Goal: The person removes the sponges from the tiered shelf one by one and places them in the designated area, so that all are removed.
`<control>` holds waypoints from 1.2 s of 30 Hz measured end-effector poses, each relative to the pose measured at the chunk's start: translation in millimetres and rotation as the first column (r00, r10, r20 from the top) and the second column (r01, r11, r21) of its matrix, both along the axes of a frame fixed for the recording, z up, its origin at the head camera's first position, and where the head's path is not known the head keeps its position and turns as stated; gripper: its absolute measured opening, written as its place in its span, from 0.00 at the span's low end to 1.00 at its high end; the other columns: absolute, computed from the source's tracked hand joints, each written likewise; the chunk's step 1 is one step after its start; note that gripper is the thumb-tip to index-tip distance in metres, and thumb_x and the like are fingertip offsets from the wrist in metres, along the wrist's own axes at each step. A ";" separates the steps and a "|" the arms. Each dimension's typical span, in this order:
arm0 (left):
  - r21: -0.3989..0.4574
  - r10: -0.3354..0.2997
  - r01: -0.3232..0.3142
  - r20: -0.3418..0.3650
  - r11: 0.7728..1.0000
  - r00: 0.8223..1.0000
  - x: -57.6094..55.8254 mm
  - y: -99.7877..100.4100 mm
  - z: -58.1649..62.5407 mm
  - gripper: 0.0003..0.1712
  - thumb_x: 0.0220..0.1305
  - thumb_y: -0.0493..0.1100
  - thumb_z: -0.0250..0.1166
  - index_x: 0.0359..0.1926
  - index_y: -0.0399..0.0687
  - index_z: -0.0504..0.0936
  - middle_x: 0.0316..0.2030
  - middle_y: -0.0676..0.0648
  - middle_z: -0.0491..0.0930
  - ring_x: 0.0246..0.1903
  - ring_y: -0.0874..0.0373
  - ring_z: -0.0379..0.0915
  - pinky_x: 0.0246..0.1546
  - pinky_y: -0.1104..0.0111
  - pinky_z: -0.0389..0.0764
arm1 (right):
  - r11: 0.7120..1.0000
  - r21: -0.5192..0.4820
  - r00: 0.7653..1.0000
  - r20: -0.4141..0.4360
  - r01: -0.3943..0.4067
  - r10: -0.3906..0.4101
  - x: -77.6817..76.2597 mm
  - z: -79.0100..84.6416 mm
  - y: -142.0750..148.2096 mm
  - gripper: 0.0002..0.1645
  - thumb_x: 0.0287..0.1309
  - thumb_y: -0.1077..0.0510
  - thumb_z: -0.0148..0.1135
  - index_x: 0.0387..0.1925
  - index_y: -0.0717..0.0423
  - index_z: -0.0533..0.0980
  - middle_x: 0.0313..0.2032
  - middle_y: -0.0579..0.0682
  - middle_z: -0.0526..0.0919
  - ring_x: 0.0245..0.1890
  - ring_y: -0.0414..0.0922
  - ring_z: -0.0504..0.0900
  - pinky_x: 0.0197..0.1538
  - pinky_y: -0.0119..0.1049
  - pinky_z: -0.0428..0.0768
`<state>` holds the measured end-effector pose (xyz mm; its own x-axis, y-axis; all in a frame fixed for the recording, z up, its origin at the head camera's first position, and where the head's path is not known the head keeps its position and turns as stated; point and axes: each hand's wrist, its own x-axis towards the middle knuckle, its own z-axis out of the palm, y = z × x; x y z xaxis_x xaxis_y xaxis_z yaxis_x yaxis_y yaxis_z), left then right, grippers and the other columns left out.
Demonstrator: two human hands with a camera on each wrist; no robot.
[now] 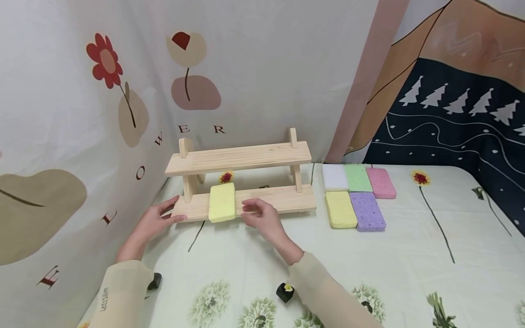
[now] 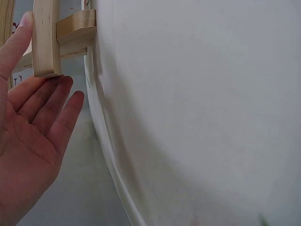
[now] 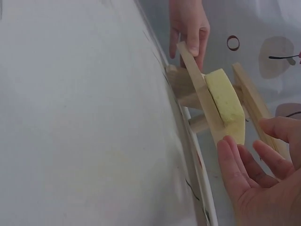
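A two-tier wooden shelf [image 1: 246, 157] stands on the cloth-covered table. On its lower board a yellow sponge [image 1: 222, 202] lies a little left of the middle, overhanging the front edge. My left hand [image 1: 157, 221] grips the left end of the lower board, thumb at the front; in the left wrist view the board end [image 2: 46, 42] sits between thumb and fingers. Just right of the sponge is my right hand [image 1: 264, 218], its fingers loosely bent at the board's front edge and nothing held. The right wrist view shows its fingertips close to the sponge [image 3: 225, 96].
To the right of the shelf lie several sponges: white [image 1: 334, 177], green [image 1: 358, 177], pink [image 1: 381, 183], another yellow one [image 1: 341, 209] and purple [image 1: 367, 211]. A small black object [image 1: 285, 292] is beside the right sleeve, another [image 1: 155, 281] by the left. Printed curtains hang behind.
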<state>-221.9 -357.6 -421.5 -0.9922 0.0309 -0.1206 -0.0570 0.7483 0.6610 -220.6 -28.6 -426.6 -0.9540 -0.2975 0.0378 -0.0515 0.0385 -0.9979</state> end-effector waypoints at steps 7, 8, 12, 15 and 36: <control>-0.007 -0.014 0.014 -0.025 1.000 1.000 -0.6 -1.6 -2.3 0.51 0.64 0.57 0.68 0.77 0.39 0.54 0.75 0.30 0.54 0.68 0.31 0.62 0.65 0.44 0.72 | 1.000 -0.010 1.000 0.003 0.003 -0.003 -2.2 -5.2 -10.4 0.22 0.63 0.63 0.65 0.57 0.67 0.76 0.52 0.67 0.82 0.43 0.54 0.87 0.44 0.39 0.89; -0.006 -0.013 0.013 -0.025 1.000 1.000 -0.9 -1.8 -2.8 0.51 0.64 0.57 0.68 0.77 0.39 0.54 0.75 0.30 0.54 0.68 0.31 0.62 0.65 0.44 0.72 | 1.000 -0.013 1.000 0.007 0.013 -0.013 -2.3 -6.2 -11.9 0.22 0.62 0.62 0.66 0.57 0.65 0.77 0.51 0.65 0.83 0.42 0.51 0.88 0.43 0.38 0.89; -0.005 -0.006 0.006 -0.015 1.000 1.000 -1.1 -1.7 -2.8 0.52 0.63 0.58 0.68 0.77 0.40 0.53 0.75 0.30 0.54 0.69 0.30 0.61 0.65 0.43 0.71 | 0.998 -0.024 0.998 0.030 0.055 -0.054 -2.9 -8.0 -18.0 0.21 0.61 0.62 0.68 0.56 0.63 0.78 0.49 0.62 0.83 0.36 0.43 0.86 0.41 0.40 0.90; -0.005 -0.003 0.003 -0.011 1.000 1.000 -0.4 -0.8 -1.7 0.53 0.63 0.58 0.68 0.77 0.40 0.53 0.75 0.30 0.53 0.69 0.30 0.61 0.65 0.42 0.71 | 0.996 -0.035 0.996 0.049 0.082 -0.080 -3.3 -8.0 -23.3 0.22 0.60 0.62 0.69 0.56 0.63 0.77 0.46 0.60 0.81 0.32 0.38 0.82 0.38 0.39 0.90; -0.024 -0.011 0.010 -0.029 1.000 1.000 -0.1 -1.3 -3.0 0.52 0.64 0.58 0.68 0.77 0.38 0.53 0.74 0.30 0.54 0.69 0.30 0.61 0.65 0.42 0.71 | 0.992 -0.058 0.990 0.092 0.113 -0.107 0.6 -9.9 -28.5 0.18 0.59 0.69 0.66 0.52 0.64 0.78 0.49 0.61 0.81 0.35 0.42 0.85 0.39 0.38 0.90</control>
<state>-222.0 -358.9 -424.5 -0.9950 0.0390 -0.0920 -0.0296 0.7644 0.6440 -220.0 -57.0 -436.5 -0.9812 -0.1900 -0.0325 0.0377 -0.0240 -0.9990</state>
